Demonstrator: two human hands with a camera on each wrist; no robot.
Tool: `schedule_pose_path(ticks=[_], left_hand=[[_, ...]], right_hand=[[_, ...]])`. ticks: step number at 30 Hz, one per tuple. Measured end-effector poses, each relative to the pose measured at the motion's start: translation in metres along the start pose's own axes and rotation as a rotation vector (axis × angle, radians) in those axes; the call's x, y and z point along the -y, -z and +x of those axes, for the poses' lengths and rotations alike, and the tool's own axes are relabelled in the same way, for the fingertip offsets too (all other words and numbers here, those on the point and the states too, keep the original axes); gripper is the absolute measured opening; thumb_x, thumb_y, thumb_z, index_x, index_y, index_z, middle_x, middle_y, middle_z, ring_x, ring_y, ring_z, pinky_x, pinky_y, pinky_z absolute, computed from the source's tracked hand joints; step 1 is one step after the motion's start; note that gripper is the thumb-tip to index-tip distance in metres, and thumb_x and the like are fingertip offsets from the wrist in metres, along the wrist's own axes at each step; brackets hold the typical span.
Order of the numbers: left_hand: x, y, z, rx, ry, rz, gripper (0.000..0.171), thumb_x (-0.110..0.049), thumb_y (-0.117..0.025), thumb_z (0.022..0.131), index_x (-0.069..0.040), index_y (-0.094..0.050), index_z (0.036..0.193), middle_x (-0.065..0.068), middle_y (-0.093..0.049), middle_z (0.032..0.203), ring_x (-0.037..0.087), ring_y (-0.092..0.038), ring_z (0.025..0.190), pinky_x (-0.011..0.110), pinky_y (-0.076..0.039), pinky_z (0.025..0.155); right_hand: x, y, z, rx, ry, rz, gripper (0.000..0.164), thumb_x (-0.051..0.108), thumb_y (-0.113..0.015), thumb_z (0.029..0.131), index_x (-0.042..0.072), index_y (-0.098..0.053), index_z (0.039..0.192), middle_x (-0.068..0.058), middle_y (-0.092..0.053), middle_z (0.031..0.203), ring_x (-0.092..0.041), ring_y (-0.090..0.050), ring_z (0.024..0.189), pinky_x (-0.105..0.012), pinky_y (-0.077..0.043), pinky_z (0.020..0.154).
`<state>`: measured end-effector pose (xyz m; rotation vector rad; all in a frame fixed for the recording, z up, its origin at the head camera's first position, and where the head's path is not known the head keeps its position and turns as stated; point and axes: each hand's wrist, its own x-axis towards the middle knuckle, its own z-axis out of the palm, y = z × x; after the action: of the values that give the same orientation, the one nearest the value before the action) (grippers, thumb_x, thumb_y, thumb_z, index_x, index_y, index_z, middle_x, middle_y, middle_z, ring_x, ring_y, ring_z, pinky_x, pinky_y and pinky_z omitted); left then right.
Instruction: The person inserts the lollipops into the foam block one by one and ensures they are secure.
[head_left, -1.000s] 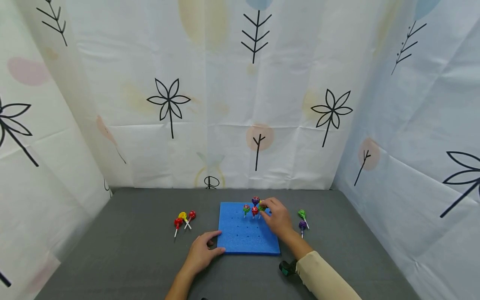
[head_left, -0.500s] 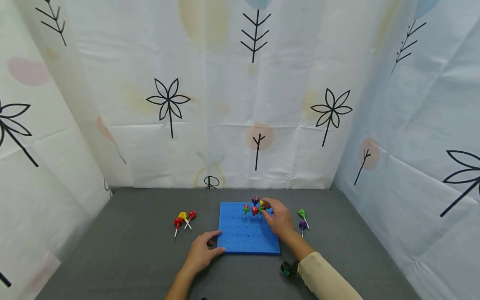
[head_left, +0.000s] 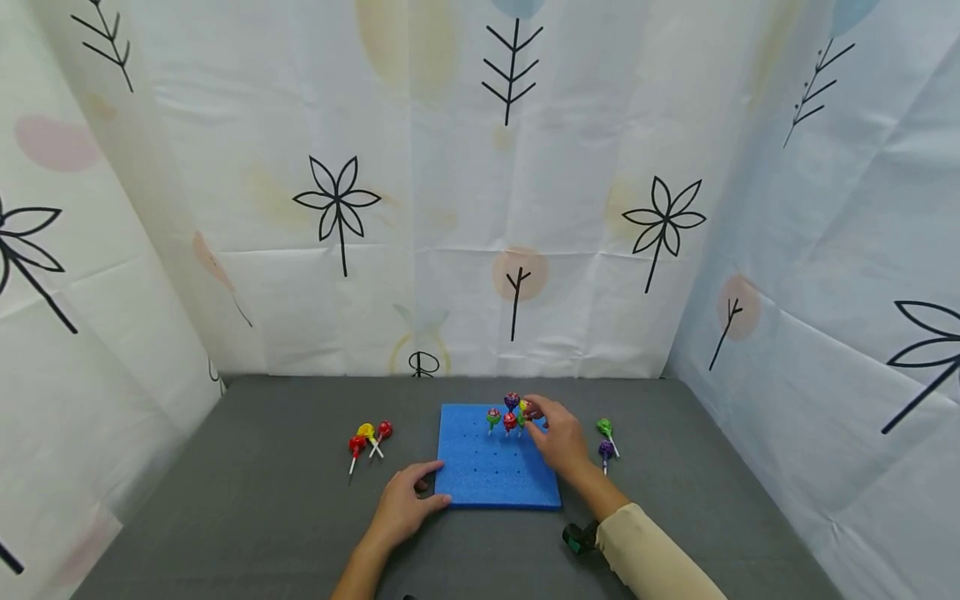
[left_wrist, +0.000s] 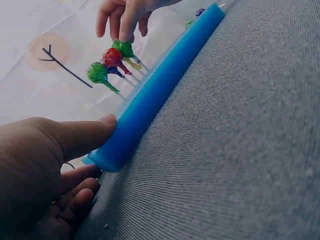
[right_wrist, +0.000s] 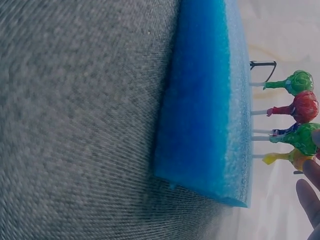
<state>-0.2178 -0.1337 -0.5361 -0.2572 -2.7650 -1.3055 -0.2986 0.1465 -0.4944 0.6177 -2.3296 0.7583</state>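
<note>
Place: screened-off tabletop workspace, wider setting unclear | plant-printed fabric sheets (head_left: 450, 150) on three sides | grey table (head_left: 262, 500)

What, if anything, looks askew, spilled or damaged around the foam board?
Nothing stands out. The blue foam board lies flat, and the inserted lollipops stand roughly upright. Loose lollipops lie on the table to both sides, with no visible damage. The dark object beside the right sleeve is too unclear to judge.

I see open passage over the front half of the blue board (head_left: 498, 486); upright lollipops (head_left: 510, 422) obstruct its back, right hand (head_left: 561, 437) their right side, left hand (head_left: 401, 506) its near-left corner.
</note>
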Motion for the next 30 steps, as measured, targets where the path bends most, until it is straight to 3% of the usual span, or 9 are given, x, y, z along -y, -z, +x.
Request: schedule_pose_path(ticks=[22,30], left_hand=[[-0.0043,0.0005,-0.0016,-0.007,0.013,0.000,0.053,-0.030,-0.082,0.078,-0.014,-0.065,0.125,0.005,-0.062,0.114,0.018,-0.055,0.092,0.041,-0.044,0.077],[-0.0052,0.0018,-0.0020,-0.001,0.013,-0.001,0.053,-0.030,-0.082,0.078,-0.014,-0.065,0.126,0.005,-0.062,0.115,0.019,-0.055,0.093,0.042,-0.044,0.078]], right_hand=[[0.0002,0.0004,-0.0016,0.019,-0.005,-0.002,0.045,0.005,-0.079,0.080,0.008,-0.062,0.122,-0.005,-0.069,0.094,-0.021,-0.064,0.076,-0.035,-0.052,0.063],[-0.0028,0.0020,0.0004,-0.022,0.052,0.021,0.044,0.003,-0.080,0.079,0.005,-0.063,0.119,-0.007,-0.068,0.093,-0.027,-0.063,0.079,-0.037,-0.051,0.064]])
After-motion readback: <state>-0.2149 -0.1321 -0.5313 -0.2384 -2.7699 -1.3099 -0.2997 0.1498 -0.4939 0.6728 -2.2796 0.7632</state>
